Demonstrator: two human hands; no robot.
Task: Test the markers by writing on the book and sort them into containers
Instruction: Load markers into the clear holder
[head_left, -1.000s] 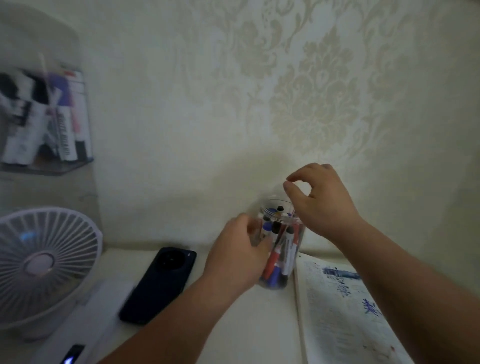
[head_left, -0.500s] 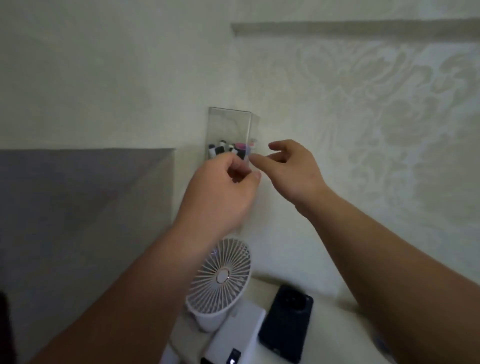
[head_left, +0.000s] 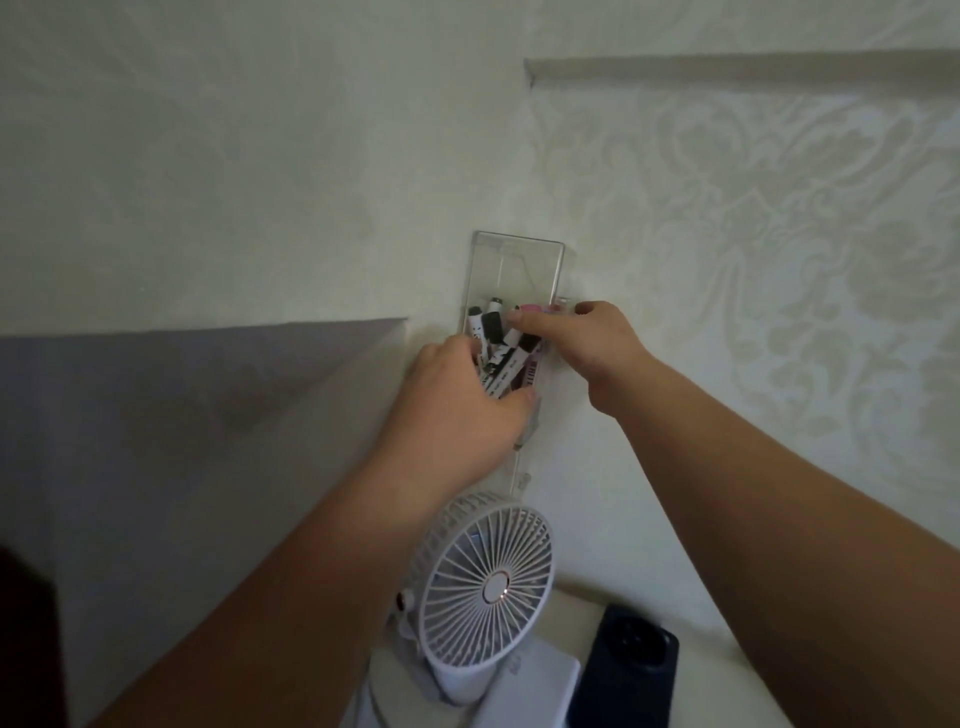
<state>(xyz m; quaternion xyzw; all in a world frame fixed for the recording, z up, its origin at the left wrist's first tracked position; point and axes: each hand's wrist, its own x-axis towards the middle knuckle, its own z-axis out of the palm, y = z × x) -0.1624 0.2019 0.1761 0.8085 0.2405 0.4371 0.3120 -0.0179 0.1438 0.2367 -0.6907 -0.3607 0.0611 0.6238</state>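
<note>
Left hand (head_left: 457, 410) gripped the lower part of the clear rectangular plastic container (head_left: 511, 270), fingers curled at its left side and thumb across its front. The step, judged to be sorting a tested marker, called for steadying the container this way and feeding the marker in end-first between the others. Right hand (head_left: 587, 348) was narrowly open, its index finger reaching to the pink-tipped marker (head_left: 535, 308) at the container's mouth, thumb raised just beside. Whether it pinched or only touched the marker could not be told in the dim view. White-barrelled markers with black caps (head_left: 493, 332) stood tilted inside the container, which was fixed to the cream patterned wall (head_left: 727, 208). Below stood a white round desk fan (head_left: 488, 587), with a dark smartphone (head_left: 623, 675) beside it.
</note>
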